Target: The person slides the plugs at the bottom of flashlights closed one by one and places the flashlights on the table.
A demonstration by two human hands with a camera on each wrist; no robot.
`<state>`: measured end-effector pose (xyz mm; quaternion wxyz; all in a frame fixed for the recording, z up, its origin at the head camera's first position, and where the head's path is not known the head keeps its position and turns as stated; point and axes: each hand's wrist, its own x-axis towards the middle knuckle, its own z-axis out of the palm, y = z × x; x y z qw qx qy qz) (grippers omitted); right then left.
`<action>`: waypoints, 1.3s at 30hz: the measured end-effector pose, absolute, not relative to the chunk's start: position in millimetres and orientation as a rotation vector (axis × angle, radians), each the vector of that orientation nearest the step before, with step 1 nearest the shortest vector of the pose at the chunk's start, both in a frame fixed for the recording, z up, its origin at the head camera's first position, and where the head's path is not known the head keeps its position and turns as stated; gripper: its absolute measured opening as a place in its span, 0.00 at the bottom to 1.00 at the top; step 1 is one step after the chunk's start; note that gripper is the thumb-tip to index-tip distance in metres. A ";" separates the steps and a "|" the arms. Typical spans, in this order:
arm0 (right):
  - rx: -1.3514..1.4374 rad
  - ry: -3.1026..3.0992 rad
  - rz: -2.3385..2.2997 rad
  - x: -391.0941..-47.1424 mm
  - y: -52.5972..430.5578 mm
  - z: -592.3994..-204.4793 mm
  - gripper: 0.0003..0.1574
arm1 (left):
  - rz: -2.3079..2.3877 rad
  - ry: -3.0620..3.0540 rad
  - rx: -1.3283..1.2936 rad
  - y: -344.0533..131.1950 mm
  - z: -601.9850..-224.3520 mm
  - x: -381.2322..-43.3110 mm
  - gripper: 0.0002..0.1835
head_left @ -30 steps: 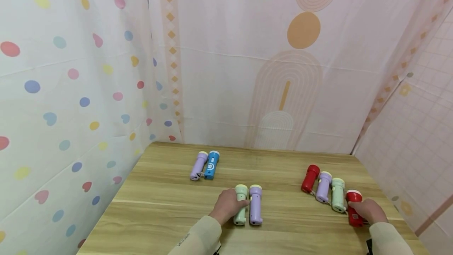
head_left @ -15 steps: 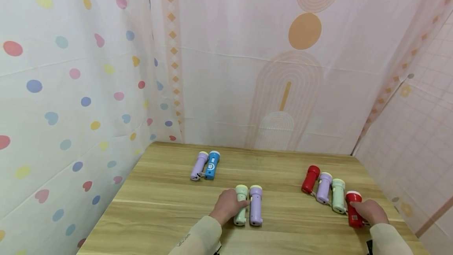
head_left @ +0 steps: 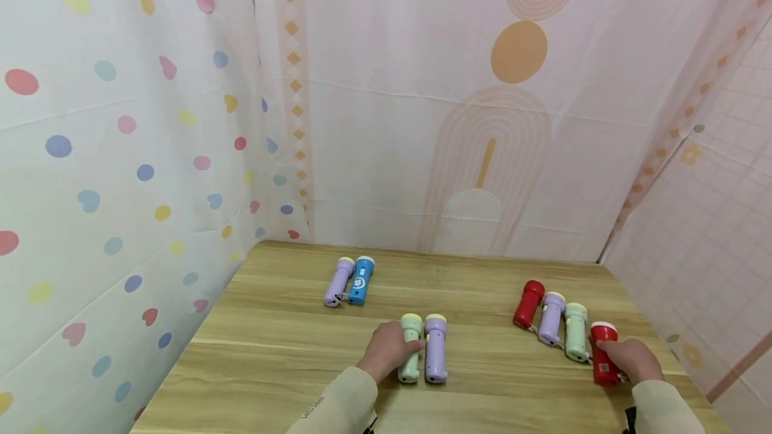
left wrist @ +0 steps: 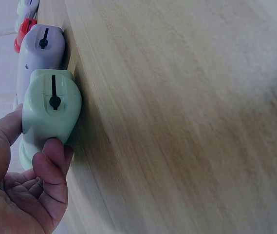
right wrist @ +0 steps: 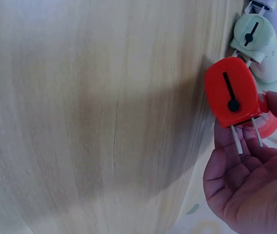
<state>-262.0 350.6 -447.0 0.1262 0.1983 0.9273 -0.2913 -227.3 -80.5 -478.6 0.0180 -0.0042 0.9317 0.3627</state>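
Ahead of me hangs the creased, pale pink back cloth (head_left: 374,153), printed with arches (head_left: 446,139), an orange disc (head_left: 519,52) and a strip of diamonds (head_left: 293,72). To my left, the white left cloth (head_left: 120,213) carries coloured spots and hearts; to my right, the right cloth (head_left: 724,240) shows a faint grid. My wood-grain table (head_left: 259,347) reaches nearly to the back cloth. Soft light leaves a pale sheen (left wrist: 265,53) on it.
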 end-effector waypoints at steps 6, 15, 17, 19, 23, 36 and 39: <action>0.600 2.709 -0.998 -261.8 351.3 -448.1 0.38 | 1.120 2.921 0.008 -81.2 -478.3 -227.3 0.20; 0.638 2.698 -1.182 -261.9 346.5 -448.6 0.43 | 1.125 2.905 0.003 -81.6 -478.7 -227.9 0.20; 0.671 2.680 -1.209 -264.4 342.6 -448.3 0.46 | 1.124 2.905 0.006 -81.8 -478.7 -228.0 0.20; 0.671 2.661 -1.244 -266.8 338.6 -447.6 0.48 | 1.123 2.906 0.010 -81.8 -478.8 -228.2 0.20; 0.620 2.628 -1.338 -269.6 331.4 -446.0 0.53 | 1.124 2.907 0.013 -81.6 -478.9 -228.5 0.20; 0.505 2.565 -1.502 -274.2 301.2 -440.0 0.48 | 1.123 2.917 0.007 -80.8 -480.3 -229.1 0.20; 0.503 2.552 -1.496 -275.0 294.8 -439.4 0.50 | 1.115 2.915 0.002 -80.7 -480.0 -229.3 0.20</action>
